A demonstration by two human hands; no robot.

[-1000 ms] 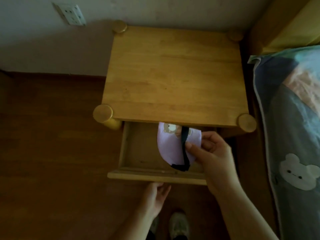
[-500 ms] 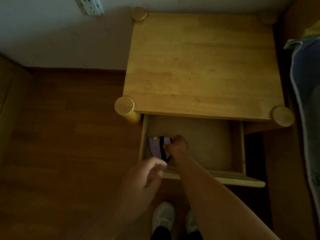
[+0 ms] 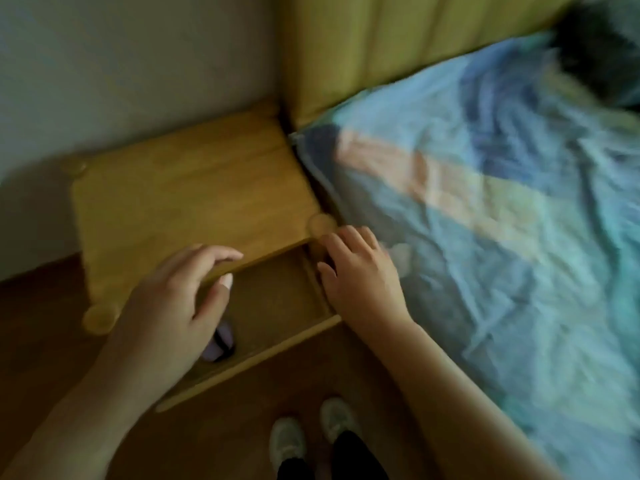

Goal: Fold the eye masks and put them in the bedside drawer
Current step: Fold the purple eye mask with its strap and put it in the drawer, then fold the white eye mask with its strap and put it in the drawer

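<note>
The wooden bedside drawer (image 3: 277, 348) stands pulled out below the bedside table top (image 3: 187, 202). A folded lilac eye mask with a black strap (image 3: 221, 342) lies in the drawer's front left corner, mostly hidden behind my left hand (image 3: 173, 306). That hand hovers over the drawer's left part with its fingers spread and nothing in it. My right hand (image 3: 360, 275) is over the drawer's right side wall, next to the bed, fingers apart and empty. The frame is blurred by head motion.
A bed with a blue, peach and green patterned cover (image 3: 502, 220) fills the right side, with a yellow padded headboard (image 3: 398, 46) behind. A dark shape (image 3: 602, 53) lies at the bed's far right. My white shoes (image 3: 311, 438) stand on the wooden floor (image 3: 41, 323).
My right hand has let go of the eye mask in the drawer and moved out to the right. My left hand rose over the drawer. The view swung right toward the bed.
</note>
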